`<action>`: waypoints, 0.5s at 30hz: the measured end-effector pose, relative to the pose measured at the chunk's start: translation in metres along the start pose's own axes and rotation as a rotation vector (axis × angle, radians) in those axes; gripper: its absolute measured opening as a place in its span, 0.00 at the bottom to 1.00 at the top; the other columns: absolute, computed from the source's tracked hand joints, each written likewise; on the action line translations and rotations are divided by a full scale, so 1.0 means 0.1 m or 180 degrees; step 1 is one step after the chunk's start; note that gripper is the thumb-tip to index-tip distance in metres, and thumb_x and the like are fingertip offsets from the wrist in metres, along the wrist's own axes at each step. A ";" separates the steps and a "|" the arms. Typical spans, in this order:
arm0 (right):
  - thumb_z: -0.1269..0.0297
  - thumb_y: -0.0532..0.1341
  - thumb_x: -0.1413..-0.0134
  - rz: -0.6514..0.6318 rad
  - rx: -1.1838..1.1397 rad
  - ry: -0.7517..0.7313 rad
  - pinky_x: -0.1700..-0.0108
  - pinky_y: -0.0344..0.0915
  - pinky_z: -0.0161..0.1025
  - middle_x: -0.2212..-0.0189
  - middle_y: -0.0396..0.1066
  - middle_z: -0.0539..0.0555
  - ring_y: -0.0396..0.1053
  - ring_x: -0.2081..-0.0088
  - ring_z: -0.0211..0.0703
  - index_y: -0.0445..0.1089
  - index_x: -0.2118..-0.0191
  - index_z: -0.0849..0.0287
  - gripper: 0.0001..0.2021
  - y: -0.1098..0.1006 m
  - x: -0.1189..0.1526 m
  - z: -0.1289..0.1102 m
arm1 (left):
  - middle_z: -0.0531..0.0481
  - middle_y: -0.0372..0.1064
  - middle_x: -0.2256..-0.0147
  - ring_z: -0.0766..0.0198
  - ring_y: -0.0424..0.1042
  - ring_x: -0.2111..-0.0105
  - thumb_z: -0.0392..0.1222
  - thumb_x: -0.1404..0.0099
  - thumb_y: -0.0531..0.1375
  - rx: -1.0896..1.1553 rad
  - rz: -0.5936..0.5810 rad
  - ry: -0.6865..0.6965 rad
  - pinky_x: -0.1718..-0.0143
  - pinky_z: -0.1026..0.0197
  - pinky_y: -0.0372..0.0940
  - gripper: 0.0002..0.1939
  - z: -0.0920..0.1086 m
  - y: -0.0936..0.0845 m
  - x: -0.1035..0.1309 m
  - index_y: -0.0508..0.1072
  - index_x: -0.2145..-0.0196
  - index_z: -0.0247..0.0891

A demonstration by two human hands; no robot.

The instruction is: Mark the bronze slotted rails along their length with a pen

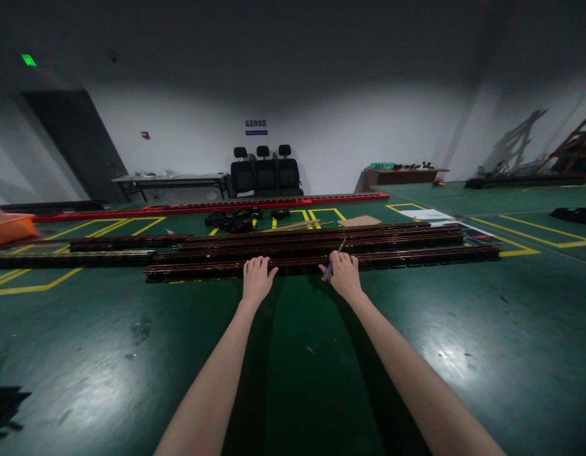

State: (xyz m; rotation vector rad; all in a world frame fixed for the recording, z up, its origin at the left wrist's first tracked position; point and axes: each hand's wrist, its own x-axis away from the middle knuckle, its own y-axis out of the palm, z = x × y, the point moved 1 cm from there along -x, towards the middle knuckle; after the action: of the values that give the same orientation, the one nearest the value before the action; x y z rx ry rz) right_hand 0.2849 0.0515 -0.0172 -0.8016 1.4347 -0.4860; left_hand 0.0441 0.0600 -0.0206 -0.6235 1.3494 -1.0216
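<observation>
Head camera, and it's two bare hands out over a long dark front rail (202, 271), which lies left to right across the middle of the green floor (107, 342)! Left hand (257, 278) is on that rail, fingers bent over its top, thumb spread out to the right; how firmly it grips, if at all, I cannot tell from here. Over to the right hand (346, 273), and this one is closed around a slim tool (327, 272), pen-like and tilted, its upper end poking out beyond the knuckles, the hand right at the near edge of the same rail. Just behind, on the far side, more dark rails (407, 236) lie packed side by side, with another long rail (74, 259) reaching away to the left. Farther back we have a heap of black parts (230, 220), then thin sticks (290, 226), a piece of brown cardboard (360, 221) and, to the right, white paper (423, 215). Beyond them a long red rail (340, 199) crosses the floor, black seats (265, 176) stand by the far wall, and an orange bin (10, 229) sits at the left edge.
</observation>
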 end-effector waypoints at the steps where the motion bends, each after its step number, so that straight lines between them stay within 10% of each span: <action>1: 0.55 0.53 0.40 0.0044 0.0023 0.0019 0.55 0.51 0.45 0.65 0.71 0.61 0.65 0.59 0.53 0.62 0.62 0.60 0.12 -0.03 0.02 -0.01 | 0.37 0.66 0.47 0.50 0.61 0.44 0.49 0.32 0.50 0.0005 0.0007 0.0019 0.40 0.46 0.53 0.22 0.00 -0.02 0.03 0.68 0.47 0.32; 15: 0.60 0.50 0.38 0.0239 -0.0252 -0.0189 0.59 0.54 0.43 0.71 0.70 0.58 0.66 0.67 0.49 0.62 0.65 0.60 0.10 -0.50 0.44 -0.24 | 0.40 0.69 0.58 0.52 0.65 0.58 0.52 0.35 0.55 0.0060 -0.0048 0.0454 0.57 0.51 0.64 0.19 0.20 -0.48 0.67 0.73 0.55 0.37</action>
State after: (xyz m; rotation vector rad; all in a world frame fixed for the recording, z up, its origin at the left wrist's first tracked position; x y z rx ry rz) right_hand 0.2747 -0.0177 -0.0094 -0.8156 1.4307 -0.3471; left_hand 0.0466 -0.0245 -0.0088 -0.5558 1.4595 -1.1067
